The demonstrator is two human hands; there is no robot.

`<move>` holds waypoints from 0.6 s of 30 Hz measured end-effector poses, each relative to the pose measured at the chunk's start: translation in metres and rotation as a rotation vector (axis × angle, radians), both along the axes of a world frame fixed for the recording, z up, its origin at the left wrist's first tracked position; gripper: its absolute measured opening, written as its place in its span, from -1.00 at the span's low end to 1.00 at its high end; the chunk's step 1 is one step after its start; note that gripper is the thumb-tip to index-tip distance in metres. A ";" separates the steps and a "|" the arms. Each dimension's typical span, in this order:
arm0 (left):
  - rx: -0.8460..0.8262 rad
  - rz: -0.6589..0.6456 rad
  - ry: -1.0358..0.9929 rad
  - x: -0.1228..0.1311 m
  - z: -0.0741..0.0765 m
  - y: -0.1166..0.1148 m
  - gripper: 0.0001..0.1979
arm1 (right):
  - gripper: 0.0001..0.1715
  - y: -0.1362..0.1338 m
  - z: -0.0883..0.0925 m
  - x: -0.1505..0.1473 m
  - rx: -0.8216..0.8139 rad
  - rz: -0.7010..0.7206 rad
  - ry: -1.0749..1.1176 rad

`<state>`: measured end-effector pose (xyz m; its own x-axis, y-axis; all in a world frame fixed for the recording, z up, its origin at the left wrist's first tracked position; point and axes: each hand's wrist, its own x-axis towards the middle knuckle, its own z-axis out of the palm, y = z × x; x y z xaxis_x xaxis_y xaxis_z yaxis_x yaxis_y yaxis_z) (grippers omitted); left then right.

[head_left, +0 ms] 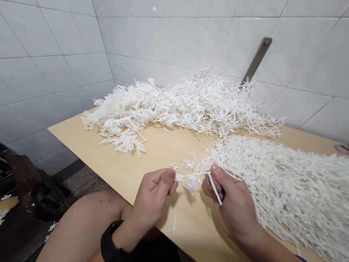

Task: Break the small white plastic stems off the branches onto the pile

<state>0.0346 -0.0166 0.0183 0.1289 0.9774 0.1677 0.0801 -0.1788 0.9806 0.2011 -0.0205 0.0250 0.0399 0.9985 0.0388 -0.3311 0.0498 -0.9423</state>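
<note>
A white-tiled wall (182,31) stands behind a pale wooden tabletop (158,150). The left hand (154,191) pinches one end of a small white branched sprig (190,180), thumb against fingers; the right hand (232,201) is clamped on its stem, apparently plastic. The sprig spans the gap between the hands. Beyond the grip lies a heap of white sprigs (184,106); a dense white mass (283,195) lies just right of the right hand.

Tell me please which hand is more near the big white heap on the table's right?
Right: the right hand lies at the edge of the white heap; the left hand is farther left, apart from it.
</note>
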 end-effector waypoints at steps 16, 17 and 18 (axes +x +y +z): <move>0.087 0.322 -0.192 -0.015 0.018 0.002 -0.52 | -0.53 0.024 0.028 0.034 0.140 -0.253 0.048; 0.063 0.255 -0.116 -0.014 0.017 0.003 -0.60 | -0.52 0.022 0.022 0.028 0.140 -0.204 0.010; 0.044 0.194 -0.058 -0.011 0.016 0.005 -0.70 | -0.51 0.021 0.014 0.023 0.125 -0.173 -0.022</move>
<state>0.0231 -0.0121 0.0344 -0.0720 0.9745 0.2124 0.0608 -0.2082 0.9762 0.2238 0.0005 0.0389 0.2083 0.9641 0.1648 -0.2872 0.2214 -0.9319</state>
